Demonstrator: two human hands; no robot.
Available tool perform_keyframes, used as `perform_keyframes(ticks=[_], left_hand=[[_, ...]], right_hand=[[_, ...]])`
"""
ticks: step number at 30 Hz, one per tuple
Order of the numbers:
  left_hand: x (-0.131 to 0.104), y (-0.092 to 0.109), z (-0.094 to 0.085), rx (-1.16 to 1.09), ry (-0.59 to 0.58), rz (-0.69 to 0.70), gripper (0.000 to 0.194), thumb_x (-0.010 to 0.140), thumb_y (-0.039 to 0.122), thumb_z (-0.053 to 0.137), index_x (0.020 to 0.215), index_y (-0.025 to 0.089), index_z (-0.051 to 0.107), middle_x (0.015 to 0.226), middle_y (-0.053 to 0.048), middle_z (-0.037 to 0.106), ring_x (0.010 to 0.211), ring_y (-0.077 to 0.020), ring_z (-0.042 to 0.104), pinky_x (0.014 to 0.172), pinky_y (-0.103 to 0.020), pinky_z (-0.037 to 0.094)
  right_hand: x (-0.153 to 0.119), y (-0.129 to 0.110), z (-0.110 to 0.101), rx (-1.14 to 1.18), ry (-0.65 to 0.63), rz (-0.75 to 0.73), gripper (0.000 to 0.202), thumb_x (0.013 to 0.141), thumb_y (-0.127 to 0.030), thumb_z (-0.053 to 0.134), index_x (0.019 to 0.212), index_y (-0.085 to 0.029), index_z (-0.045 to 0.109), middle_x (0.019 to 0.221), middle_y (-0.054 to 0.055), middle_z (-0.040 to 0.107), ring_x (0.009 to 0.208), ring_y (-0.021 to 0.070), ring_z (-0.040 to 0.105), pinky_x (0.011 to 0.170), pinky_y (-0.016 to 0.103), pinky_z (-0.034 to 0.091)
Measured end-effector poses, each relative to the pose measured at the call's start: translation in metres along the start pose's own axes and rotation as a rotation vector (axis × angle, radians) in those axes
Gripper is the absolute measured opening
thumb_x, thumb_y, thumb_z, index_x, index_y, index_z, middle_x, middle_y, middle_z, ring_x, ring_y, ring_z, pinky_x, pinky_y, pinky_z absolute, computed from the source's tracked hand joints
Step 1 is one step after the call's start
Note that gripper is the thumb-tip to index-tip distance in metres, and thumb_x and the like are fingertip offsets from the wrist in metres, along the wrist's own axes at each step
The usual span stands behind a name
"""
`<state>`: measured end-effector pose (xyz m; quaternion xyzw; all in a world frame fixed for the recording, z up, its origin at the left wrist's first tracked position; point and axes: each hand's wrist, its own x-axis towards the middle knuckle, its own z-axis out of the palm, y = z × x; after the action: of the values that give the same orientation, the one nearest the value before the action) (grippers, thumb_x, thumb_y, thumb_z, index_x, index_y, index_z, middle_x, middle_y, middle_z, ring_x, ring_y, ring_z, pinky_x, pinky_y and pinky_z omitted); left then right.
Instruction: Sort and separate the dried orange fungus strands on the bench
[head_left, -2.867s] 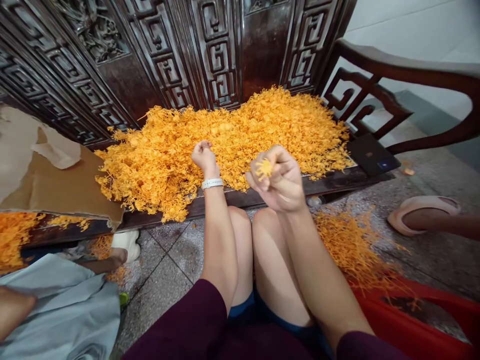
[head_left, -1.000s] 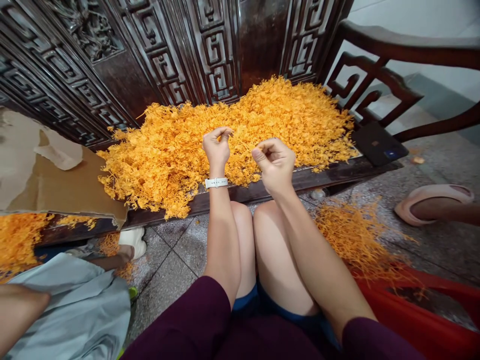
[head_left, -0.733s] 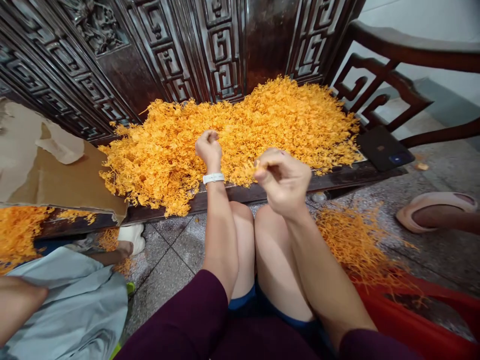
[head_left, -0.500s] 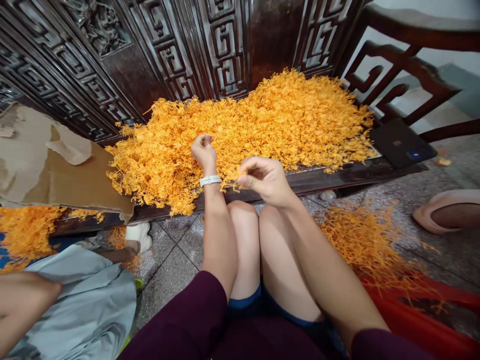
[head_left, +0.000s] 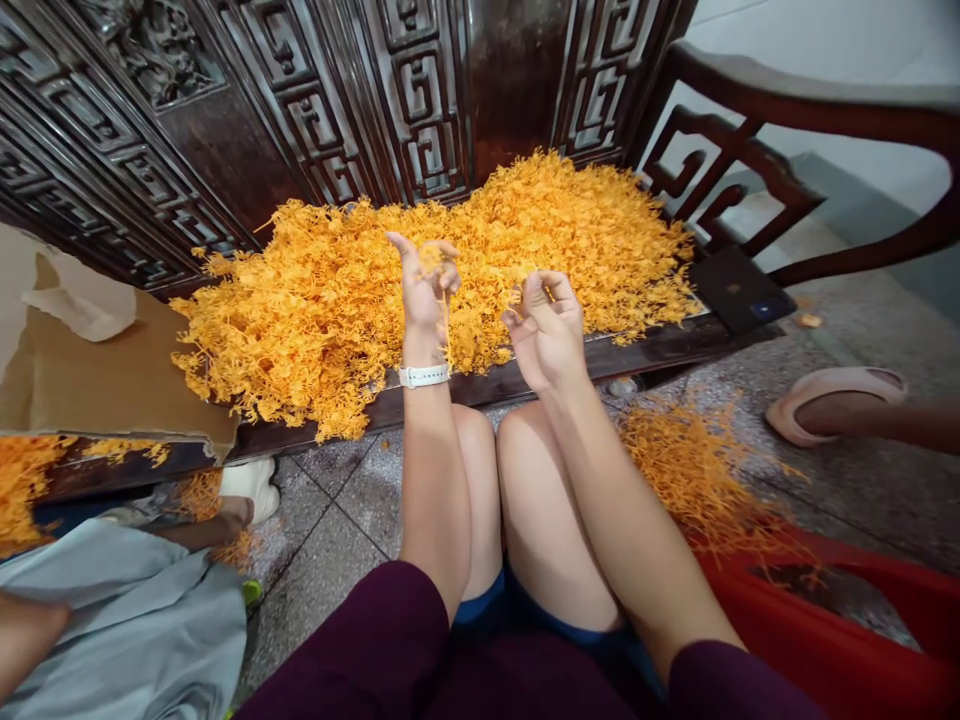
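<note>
A wide heap of orange stringy pieces (head_left: 330,290), thin and curly-ended, lies along the dark wooden bench. My left hand (head_left: 421,290), with a pale watch band on its wrist, is raised over the heap's front. Its thumb sticks out, while its curled fingers hold an orange stringy piece (head_left: 430,262) with a strand hanging towards the wrist. To its right, my right hand (head_left: 551,335) is closed in a pinch, with a bit of orange strand showing at its fingertips. Some of that bit is hidden by the fingers and blends into the heap behind.
Torn cardboard (head_left: 97,370) stands at the heap's left end. A dark phone (head_left: 741,285) rests at the bench's right end. Loose orange strands (head_left: 690,460) lie over a red plastic stool (head_left: 810,620). Other people's feet and a grey garment (head_left: 150,620) are close by.
My left hand has turned and opened its thumb outward, with an orange piece now visible in its fingers. My right hand has risen with its fingertips pointing up. The view has shifted right.
</note>
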<state>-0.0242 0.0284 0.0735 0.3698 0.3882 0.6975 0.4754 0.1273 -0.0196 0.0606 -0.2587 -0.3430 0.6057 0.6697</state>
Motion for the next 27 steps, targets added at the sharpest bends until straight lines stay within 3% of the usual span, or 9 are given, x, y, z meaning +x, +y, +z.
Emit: perform_keyframes(ticks=[3, 5, 7, 11, 16, 19, 23, 27], left_hand=[[-0.013, 0.003, 0.016, 0.101, -0.26, -0.06, 0.054, 0.092, 0.074, 0.062, 0.082, 0.021, 0.07, 0.056, 0.003, 0.043, 0.05, -0.0096, 0.039, 0.049, -0.025, 0.033], [-0.02, 0.002, 0.022, 0.166, -0.403, -0.04, 0.046, 0.084, 0.064, 0.08, 0.08, 0.019, 0.073, 0.059, 0.003, 0.048, 0.053, -0.0081, 0.042, 0.052, -0.024, 0.033], [-0.023, 0.0, 0.026, 0.187, -0.459, 0.023, 0.039, 0.079, 0.053, 0.09, 0.08, 0.017, 0.075, 0.067, 0.001, 0.056, 0.059, -0.0075, 0.046, 0.057, -0.023, 0.035], [-0.023, -0.003, 0.032, 0.156, -0.455, 0.088, 0.03, 0.086, 0.044, 0.086, 0.078, 0.017, 0.074, 0.075, 0.0, 0.062, 0.067, -0.008, 0.051, 0.064, -0.022, 0.041], [-0.022, -0.003, 0.036, 0.164, -0.445, -0.028, 0.038, 0.096, 0.043, 0.075, 0.072, 0.017, 0.063, 0.078, 0.001, 0.06, 0.056, -0.0048, 0.043, 0.053, -0.019, 0.036], [-0.023, -0.002, 0.037, 0.129, -0.42, -0.113, 0.036, 0.097, 0.043, 0.074, 0.076, 0.017, 0.062, 0.071, 0.004, 0.054, 0.047, -0.0026, 0.034, 0.045, -0.018, 0.027], [-0.024, 0.0, 0.038, 0.082, -0.391, -0.217, 0.037, 0.1, 0.044, 0.071, 0.077, 0.018, 0.059, 0.057, 0.009, 0.035, 0.04, -0.0019, 0.024, 0.042, -0.017, 0.021], [-0.026, 0.003, 0.042, 0.076, -0.335, -0.275, 0.037, 0.101, 0.042, 0.069, 0.077, 0.018, 0.055, 0.057, 0.01, 0.034, 0.038, -0.001, 0.024, 0.041, -0.017, 0.019]], right_hand=[[0.005, 0.004, -0.007, -0.082, 0.022, -0.073, 0.04, 0.079, -0.056, 0.088, 0.09, -0.03, 0.06, 0.085, -0.005, 0.057, 0.071, 0.0103, 0.055, 0.068, 0.025, 0.051], [0.006, 0.004, -0.01, -0.109, 0.036, -0.094, 0.041, 0.079, -0.059, 0.087, 0.091, -0.03, 0.06, 0.086, -0.004, 0.058, 0.073, 0.0119, 0.056, 0.07, 0.027, 0.051], [0.007, 0.004, -0.012, -0.107, 0.056, -0.105, 0.043, 0.077, -0.061, 0.087, 0.091, -0.03, 0.06, 0.086, -0.003, 0.058, 0.074, 0.0126, 0.056, 0.07, 0.027, 0.051], [0.007, 0.004, -0.01, -0.101, 0.08, -0.128, 0.045, 0.075, -0.06, 0.089, 0.089, -0.029, 0.06, 0.086, -0.002, 0.057, 0.073, 0.0121, 0.054, 0.069, 0.026, 0.05], [0.007, 0.004, -0.009, -0.051, 0.057, -0.055, 0.047, 0.073, -0.057, 0.091, 0.089, -0.027, 0.059, 0.086, -0.002, 0.057, 0.069, 0.011, 0.05, 0.066, 0.026, 0.049], [0.006, 0.003, -0.007, -0.071, 0.043, -0.071, 0.046, 0.075, -0.057, 0.09, 0.089, -0.027, 0.059, 0.085, -0.002, 0.057, 0.069, 0.0107, 0.05, 0.063, 0.025, 0.048], [0.005, 0.002, -0.005, -0.069, 0.041, -0.082, 0.047, 0.073, -0.057, 0.092, 0.087, -0.026, 0.06, 0.079, -0.003, 0.054, 0.064, 0.0098, 0.045, 0.06, 0.025, 0.046], [0.007, 0.002, -0.004, -0.043, 0.053, -0.073, 0.047, 0.07, -0.055, 0.094, 0.085, -0.025, 0.061, 0.077, -0.004, 0.053, 0.061, 0.0087, 0.043, 0.058, 0.025, 0.044]])
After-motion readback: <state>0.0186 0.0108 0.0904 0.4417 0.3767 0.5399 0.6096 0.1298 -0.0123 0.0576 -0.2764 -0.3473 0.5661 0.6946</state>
